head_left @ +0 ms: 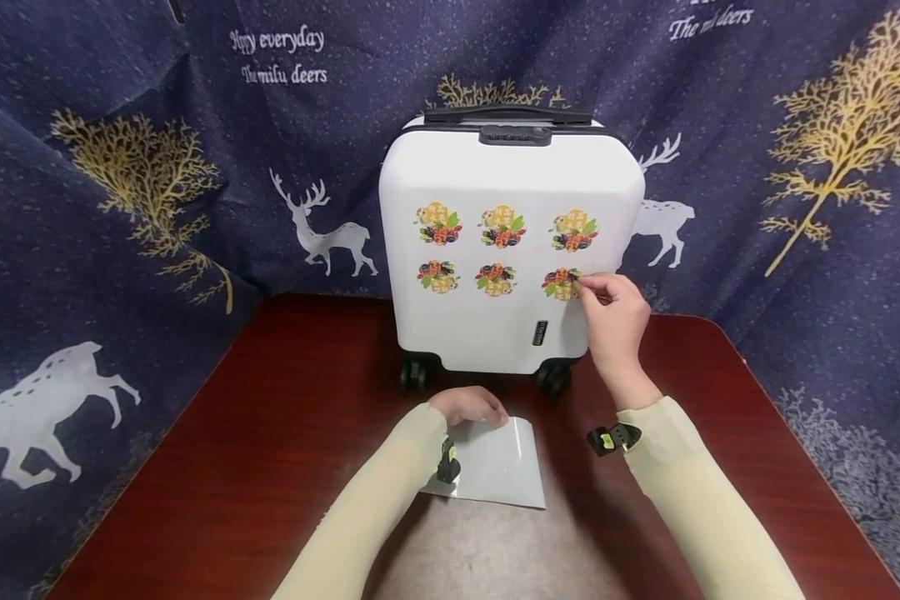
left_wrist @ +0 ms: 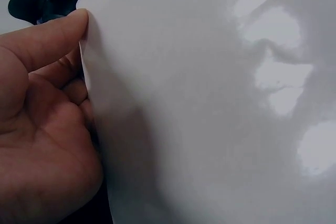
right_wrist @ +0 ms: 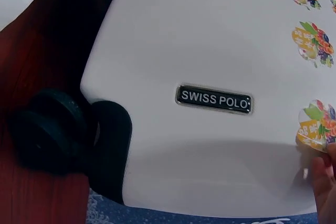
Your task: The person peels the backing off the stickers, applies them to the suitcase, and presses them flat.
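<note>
A white suitcase (head_left: 487, 175) stands upright on the table, bearing fruit stickers in two rows of three. At the lower right one, a fruit sticker (head_left: 559, 283), my right hand (head_left: 617, 321) pinches the right edge between thumb and fingertips. In the right wrist view that sticker (right_wrist: 315, 129) looks partly lifted along the edge by the fingers (right_wrist: 323, 182). My left hand (head_left: 471, 406) holds a glossy white sheet (head_left: 495, 462) by its far edge, thumb on top. The left wrist view has the sheet (left_wrist: 199, 103) filling most of the frame, with the left hand (left_wrist: 42, 108) gripping its edge.
Black wheels (head_left: 553, 377) support the suitcase, and a black handle (head_left: 506, 115) runs along its top. A SWISS POLO badge (right_wrist: 214, 99) sits below the lower stickers. The reddish-brown table (head_left: 285, 400) meets a dark blue printed cloth (head_left: 307, 142) behind.
</note>
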`<act>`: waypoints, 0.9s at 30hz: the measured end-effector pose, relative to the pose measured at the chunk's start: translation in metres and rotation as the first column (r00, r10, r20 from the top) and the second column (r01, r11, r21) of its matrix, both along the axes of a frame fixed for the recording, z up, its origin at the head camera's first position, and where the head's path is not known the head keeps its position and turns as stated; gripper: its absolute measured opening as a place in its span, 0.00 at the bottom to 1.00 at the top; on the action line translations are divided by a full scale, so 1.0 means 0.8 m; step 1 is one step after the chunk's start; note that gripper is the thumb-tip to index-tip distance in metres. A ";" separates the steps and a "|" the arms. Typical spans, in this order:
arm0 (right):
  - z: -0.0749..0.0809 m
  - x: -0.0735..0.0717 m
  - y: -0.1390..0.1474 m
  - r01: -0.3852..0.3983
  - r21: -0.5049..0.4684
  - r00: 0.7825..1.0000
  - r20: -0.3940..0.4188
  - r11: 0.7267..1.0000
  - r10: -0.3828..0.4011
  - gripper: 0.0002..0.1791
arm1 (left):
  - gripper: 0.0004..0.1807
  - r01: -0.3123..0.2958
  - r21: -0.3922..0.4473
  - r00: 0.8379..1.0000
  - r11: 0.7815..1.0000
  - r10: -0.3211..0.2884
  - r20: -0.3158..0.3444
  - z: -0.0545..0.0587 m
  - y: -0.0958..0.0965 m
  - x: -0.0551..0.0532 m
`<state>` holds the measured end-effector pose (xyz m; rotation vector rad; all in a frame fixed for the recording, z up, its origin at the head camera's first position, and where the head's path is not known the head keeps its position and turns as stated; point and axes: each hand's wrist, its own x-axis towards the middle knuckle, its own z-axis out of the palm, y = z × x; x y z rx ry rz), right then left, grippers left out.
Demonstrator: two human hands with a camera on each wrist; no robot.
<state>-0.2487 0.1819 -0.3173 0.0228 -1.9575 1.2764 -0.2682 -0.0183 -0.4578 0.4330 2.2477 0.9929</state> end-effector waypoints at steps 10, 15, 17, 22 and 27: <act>-0.013 -0.008 -0.011 -0.007 -0.120 0.992 -0.127 0.993 -0.008 0.04 | 0.13 -0.012 -0.010 1.000 1.000 0.012 0.010 0.002 0.001 0.000; -0.017 -0.007 -0.014 0.014 -0.102 0.988 -0.150 0.995 -0.029 0.04 | 0.13 -0.028 -0.015 0.999 0.999 0.029 0.022 0.002 0.001 0.001; -0.017 -0.007 -0.014 0.016 -0.114 0.987 -0.155 0.993 -0.033 0.05 | 0.12 -0.029 -0.015 0.999 0.999 0.029 0.020 0.002 0.001 0.001; -0.016 -0.010 -0.010 0.009 -0.141 0.989 -0.142 0.990 -0.029 0.06 | 0.12 -0.023 -0.015 1.000 1.000 0.023 0.015 0.002 0.001 0.002; -0.012 -0.009 -0.005 0.026 -0.068 0.993 -0.113 0.997 -0.033 0.06 | 0.13 -0.017 -0.003 1.000 1.000 0.017 0.009 0.002 0.001 0.003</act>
